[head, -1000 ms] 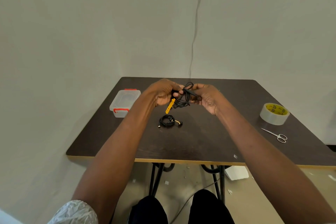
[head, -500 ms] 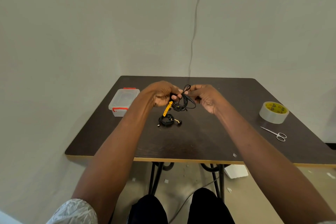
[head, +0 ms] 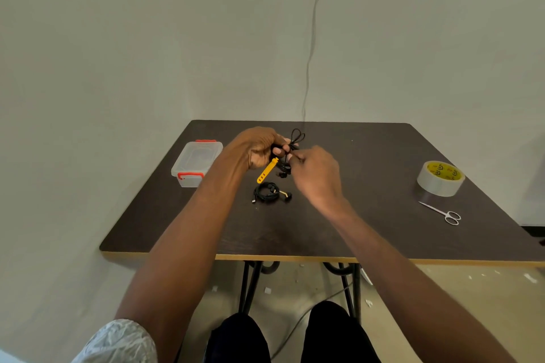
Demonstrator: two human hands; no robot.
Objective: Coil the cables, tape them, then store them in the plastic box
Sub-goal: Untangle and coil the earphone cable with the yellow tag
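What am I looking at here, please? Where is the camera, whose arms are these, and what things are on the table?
No machine here: a person wears the camera on the head, so it looks down along their own arms. The left hand grips a black cable with a yellow strap hanging from it; the right hand pinches the same cable. On the dark table lie a second coiled cable, a clear plastic box with red clips and its lid on, a roll of tape and small scissors.
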